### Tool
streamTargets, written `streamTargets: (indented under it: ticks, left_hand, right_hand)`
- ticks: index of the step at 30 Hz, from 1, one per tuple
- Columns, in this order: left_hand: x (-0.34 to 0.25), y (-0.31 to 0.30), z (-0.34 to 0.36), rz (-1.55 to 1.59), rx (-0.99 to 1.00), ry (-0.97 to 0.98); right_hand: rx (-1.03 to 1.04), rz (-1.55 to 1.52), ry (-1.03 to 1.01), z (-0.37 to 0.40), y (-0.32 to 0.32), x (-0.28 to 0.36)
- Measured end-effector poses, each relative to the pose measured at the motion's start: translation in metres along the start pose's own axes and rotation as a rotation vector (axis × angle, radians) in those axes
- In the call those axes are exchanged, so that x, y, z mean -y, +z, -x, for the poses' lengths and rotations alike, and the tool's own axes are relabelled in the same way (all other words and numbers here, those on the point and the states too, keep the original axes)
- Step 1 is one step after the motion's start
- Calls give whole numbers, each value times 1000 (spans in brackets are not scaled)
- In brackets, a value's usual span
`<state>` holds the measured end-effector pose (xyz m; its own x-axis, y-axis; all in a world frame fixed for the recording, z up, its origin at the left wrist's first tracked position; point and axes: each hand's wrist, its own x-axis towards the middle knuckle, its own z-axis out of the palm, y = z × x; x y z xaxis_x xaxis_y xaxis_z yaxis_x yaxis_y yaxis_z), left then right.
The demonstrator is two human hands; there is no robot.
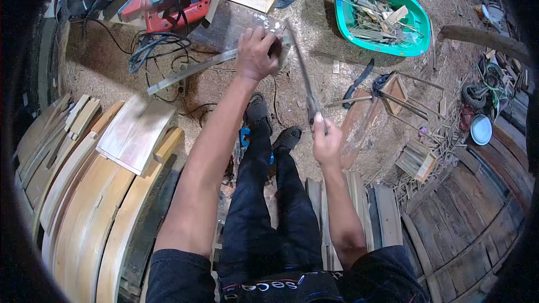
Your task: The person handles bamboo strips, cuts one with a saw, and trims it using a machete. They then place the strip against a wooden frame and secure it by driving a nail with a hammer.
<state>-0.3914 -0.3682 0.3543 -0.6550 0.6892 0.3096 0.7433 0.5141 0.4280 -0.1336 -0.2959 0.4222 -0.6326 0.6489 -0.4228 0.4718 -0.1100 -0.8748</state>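
Observation:
My left hand (256, 53) is closed around a long pale strip (193, 71), which slants down to the left from my fist. The strip's other end is near the edge of a low wooden bench (222, 29). My right hand (326, 139) grips the handle of a long narrow-bladed tool (300, 67). Its blade runs up and to the left, and the far end overlaps the bench corner just right of my left fist. My legs and sandals are below, between the two forearms.
A red power tool (178, 15) with tangled cords lies on the left of the bench. A green tub (383, 47) of wood scraps sits at upper right. Stacked boards (106, 213) fill the lower left; a wooden frame (407, 98) and offcuts lie on the right, over sawdust.

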Motion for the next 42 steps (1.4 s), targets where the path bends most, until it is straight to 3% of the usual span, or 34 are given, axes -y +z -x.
streamTargets:
  ticks: [2,5,6,13,42]
  left_hand:
    - [5,8,0,48,-21,2]
    - [0,2,-3,52,-19,4]
    - [0,3,-5,61,-26,6]
    - [-1,6,-1,45,-34,-22]
    - [-2,6,-1,42,-28,-35]
  right_hand:
    - [-57,-188,-26,17,2,10]
    - [-123,-226,47,16,6,30]
    - [-115,-219,125,9,9,32]
    - [-31,86,76,-26,32,15]
    - [32,149,-23,-68,41,23]
